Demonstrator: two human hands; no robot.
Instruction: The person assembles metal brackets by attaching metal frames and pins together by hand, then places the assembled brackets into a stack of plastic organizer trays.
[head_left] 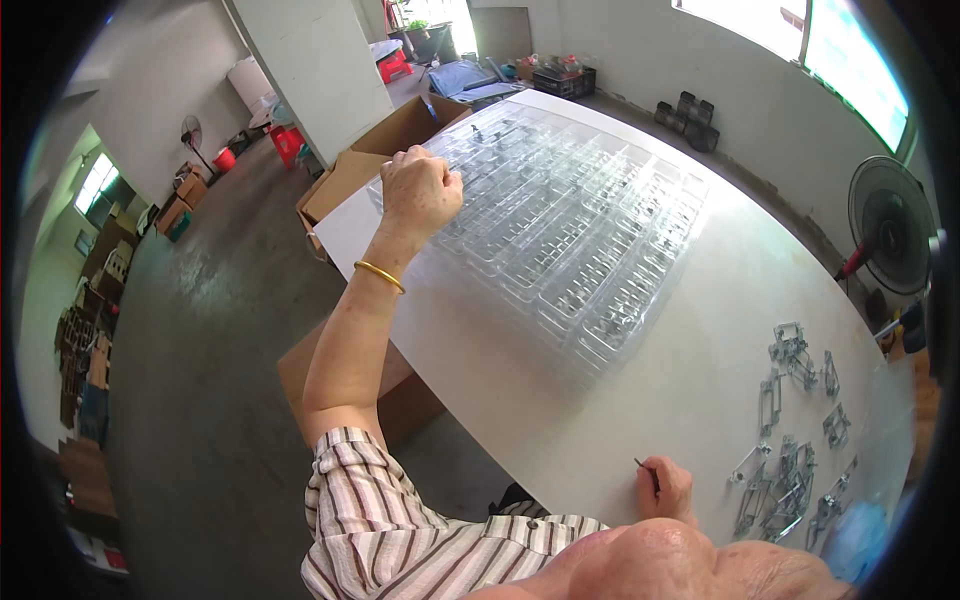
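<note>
My left hand [422,190], with a yellow bangle on its wrist, is raised at the left edge of a clear plastic tray [520,290]. Its fingers are curled closed, and whatever they hold, if anything, is hidden. Long compartments divide the tray, and many small metal parts [565,255] lie in rows inside them. My right hand [672,488] rests low on the white table [470,370], its fingers closed around a thin dark piece whose tip pokes out. To its right lie loose metal brackets [790,480] in a heap.
More metal brackets [790,345] lie on the table's right side, with a blue plastic bag [858,540] at the near right corner. Open cardboard boxes [400,130] stand beyond the left edge. A fan [888,225] is at the right, and a pillar [310,70] rises at the back.
</note>
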